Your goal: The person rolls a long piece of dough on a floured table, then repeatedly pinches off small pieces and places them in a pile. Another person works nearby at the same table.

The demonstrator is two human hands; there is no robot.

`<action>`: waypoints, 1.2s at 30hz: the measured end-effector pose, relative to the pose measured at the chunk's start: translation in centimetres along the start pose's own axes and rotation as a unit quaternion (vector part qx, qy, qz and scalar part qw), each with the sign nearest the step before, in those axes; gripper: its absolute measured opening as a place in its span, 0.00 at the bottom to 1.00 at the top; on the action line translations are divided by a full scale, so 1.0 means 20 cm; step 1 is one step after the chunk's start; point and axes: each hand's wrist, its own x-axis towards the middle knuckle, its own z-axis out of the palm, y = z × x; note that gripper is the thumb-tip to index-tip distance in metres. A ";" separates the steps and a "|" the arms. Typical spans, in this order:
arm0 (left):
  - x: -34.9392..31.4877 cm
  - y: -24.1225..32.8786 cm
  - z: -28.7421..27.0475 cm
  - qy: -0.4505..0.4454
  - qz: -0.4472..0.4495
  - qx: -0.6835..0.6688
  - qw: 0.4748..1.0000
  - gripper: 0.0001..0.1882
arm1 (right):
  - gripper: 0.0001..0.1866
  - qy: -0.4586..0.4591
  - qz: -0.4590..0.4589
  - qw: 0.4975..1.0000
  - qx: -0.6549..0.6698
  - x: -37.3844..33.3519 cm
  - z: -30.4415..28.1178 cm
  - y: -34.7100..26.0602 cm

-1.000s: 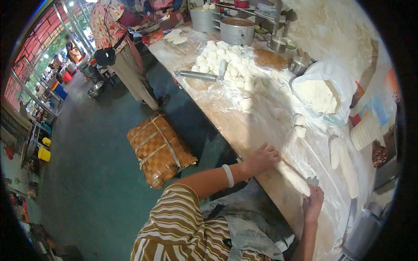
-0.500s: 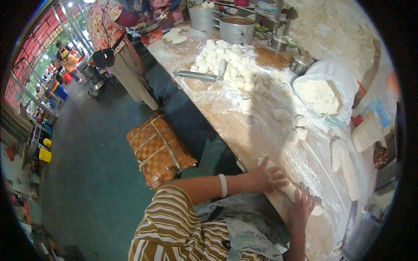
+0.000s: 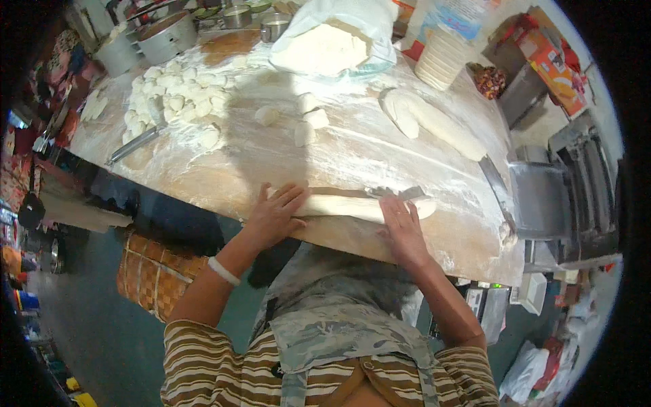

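Near the front edge of the floured worktable [image 3: 203, 178] lies a long pale dough roll [image 3: 342, 207]. My left hand [image 3: 278, 214] rests over its left end, fingers stretched and spread. Toward the other end, my right hand [image 3: 405, 230] lies flat on the roll, fingers extended, and the tip of the dough shows beyond it. My palms hide parts of the roll. Behind the right hand, a thick bent length of dough [image 3: 441, 127] lies on the flour. Several small dough lumps [image 3: 315, 119] sit farther back, left of it.
A heap of dough pieces [image 3: 180, 95] and a metal-handled rolling pin [image 3: 135, 144] are at the left. An open flour bag [image 3: 325, 51] stands at the back, with metal pots [image 3: 165, 37] to its left. A long flat blade [image 3: 497, 184] lies near the right edge. A woven basket [image 3: 154, 268] is below left.
My view has swung to the right and now faces the table squarely. My hands have moved apart along the dough, and the roll shows longer between them.
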 end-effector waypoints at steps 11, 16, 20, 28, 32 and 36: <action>0.06 0.00 0.03 0.137 -0.020 -0.049 0.989 0.24 | 0.29 0.034 -0.048 0.993 0.103 0.22 0.04 0.00; 0.06 0.00 0.00 0.061 -0.063 -0.046 0.995 0.26 | 0.32 0.064 -0.026 0.997 0.046 0.12 -0.03 0.06; 0.28 0.26 0.03 0.046 -0.027 -0.017 0.998 0.33 | 0.34 0.073 0.018 0.997 0.009 0.23 -0.03 -0.01; 0.11 0.31 0.03 -0.016 0.007 -0.041 0.999 0.40 | 0.33 0.016 0.030 0.999 0.015 -0.06 -0.04 -0.09; 0.19 0.34 0.01 0.060 0.025 -0.055 0.996 0.36 | 0.36 0.047 0.016 0.992 0.119 0.08 0.01 -0.12; 0.19 0.19 0.11 0.104 0.029 -0.024 0.994 0.25 | 0.31 0.076 -0.067 0.987 0.122 0.23 0.15 -0.15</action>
